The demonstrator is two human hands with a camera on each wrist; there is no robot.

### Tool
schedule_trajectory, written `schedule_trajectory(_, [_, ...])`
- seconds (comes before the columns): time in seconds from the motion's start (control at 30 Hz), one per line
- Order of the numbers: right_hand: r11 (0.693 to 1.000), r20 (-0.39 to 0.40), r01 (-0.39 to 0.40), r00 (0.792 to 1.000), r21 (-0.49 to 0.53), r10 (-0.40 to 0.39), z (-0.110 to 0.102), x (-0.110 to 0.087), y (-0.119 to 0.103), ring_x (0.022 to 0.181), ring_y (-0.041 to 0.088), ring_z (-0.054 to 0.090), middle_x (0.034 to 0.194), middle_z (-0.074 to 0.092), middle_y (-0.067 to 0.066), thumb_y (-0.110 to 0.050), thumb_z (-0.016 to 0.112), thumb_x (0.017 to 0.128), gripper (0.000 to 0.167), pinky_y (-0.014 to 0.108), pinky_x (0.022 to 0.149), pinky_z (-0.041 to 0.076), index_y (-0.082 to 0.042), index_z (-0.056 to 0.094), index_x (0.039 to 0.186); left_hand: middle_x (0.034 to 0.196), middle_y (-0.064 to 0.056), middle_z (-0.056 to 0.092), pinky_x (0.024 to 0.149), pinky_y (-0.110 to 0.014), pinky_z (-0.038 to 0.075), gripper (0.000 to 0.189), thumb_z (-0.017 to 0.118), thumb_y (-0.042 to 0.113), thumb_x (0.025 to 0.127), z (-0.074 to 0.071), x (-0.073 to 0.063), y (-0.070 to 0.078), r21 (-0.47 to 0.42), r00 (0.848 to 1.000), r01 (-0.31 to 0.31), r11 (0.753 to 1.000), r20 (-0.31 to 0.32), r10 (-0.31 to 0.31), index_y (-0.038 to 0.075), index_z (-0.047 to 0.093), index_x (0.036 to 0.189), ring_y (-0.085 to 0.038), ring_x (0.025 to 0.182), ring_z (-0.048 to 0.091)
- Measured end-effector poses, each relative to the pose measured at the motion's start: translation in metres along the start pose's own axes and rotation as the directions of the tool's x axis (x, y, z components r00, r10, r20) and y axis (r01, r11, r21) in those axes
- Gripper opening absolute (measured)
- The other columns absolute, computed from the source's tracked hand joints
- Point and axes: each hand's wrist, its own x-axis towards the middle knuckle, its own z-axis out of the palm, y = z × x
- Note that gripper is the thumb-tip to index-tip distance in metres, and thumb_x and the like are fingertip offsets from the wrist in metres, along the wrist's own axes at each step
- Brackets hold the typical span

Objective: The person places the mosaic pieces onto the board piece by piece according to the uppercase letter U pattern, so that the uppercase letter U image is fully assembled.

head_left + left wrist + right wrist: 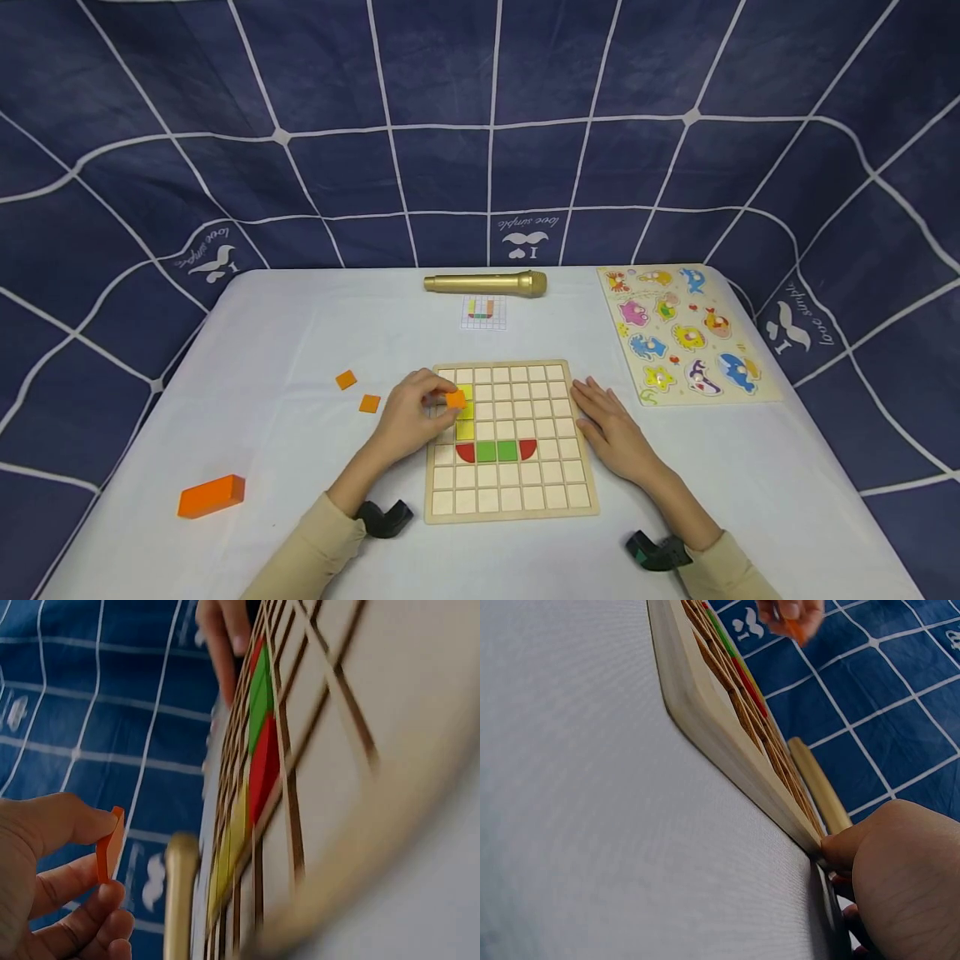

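Between thumb and fingertips my left hand [412, 412] pinches an orange square tile [456, 399], held above the upper left of a wooden grid board [512, 518]. The left wrist view shows that orange tile [111, 846] edge-on, clear of the board. Yellow tiles [465, 430] fill a column of cells under and beside the hand, partly covered by it. Below them runs a row with a red rounded piece [466, 452], two green squares [497, 451] and another red rounded piece [528, 449]. My right hand [617, 435] rests at the board's right edge, its fingers extended.
Two loose orange tiles [368, 404] lie left of the board, and an orange block [212, 497] sits farther left. Behind the board are a small pattern card [483, 312] and a gold microphone [485, 284]. A sea-animal puzzle board [686, 333] lies at the back right.
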Motion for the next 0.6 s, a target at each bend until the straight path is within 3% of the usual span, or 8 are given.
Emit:
schedule_trajectory(0.13, [1.0,0.001,0.004,1.0,0.003,-0.004,0.001,0.0,0.0,0.134,0.03,0.025,0.142,0.039,0.012,-0.009,0.057,0.09,0.047,0.05,0.106,0.014,0.002,0.044,0.134,0.087,0.01,0.057,0.067,-0.028,0.042,0.022,0.078,0.019,0.072,0.026,0.009,0.022,-0.037,0.996,-0.048,0.998,0.078,0.051,0.015,0.069,0.092,-0.015,0.078,0.053])
schedule_trajectory(0.23, [1.0,0.002,0.004,1.0,0.004,-0.004,0.001,0.0,0.0,0.135,0.03,0.025,0.142,0.039,0.012,-0.01,0.057,0.09,0.047,0.051,0.106,0.014,0.002,0.044,0.134,0.09,0.008,0.058,0.07,-0.028,0.043,0.023,0.076,0.022,0.073,0.043,0.013,0.034,-0.018,0.987,-0.082,0.996,0.134,0.084,0.015,0.069,0.094,-0.013,0.082,0.053])
schedule_trajectory(0.4, [1.0,0.006,0.0,1.0,0.0,0.0,0.0,0.0,0.0,0.135,0.03,0.024,0.142,0.038,0.011,-0.011,0.057,0.09,0.047,0.05,0.107,0.014,0.001,0.044,0.134,0.089,0.008,0.058,0.073,-0.025,0.043,0.024,0.074,0.027,0.074,0.065,0.018,0.04,0.077,0.974,-0.107,0.991,0.206,0.089,0.015,0.069,0.094,-0.008,0.083,0.049])
schedule_trajectory(0.6, [1.0,0.012,-0.015,1.0,-0.002,0.015,-0.001,0.0,0.0,0.135,0.029,0.024,0.143,0.038,0.01,-0.01,0.057,0.09,0.048,0.049,0.107,0.013,0.001,0.044,0.135,0.086,0.007,0.058,0.071,-0.023,0.042,0.023,0.075,0.027,0.073,0.076,0.021,0.043,0.115,0.968,-0.108,0.988,0.239,0.078,0.014,0.07,0.091,-0.007,0.079,0.048])
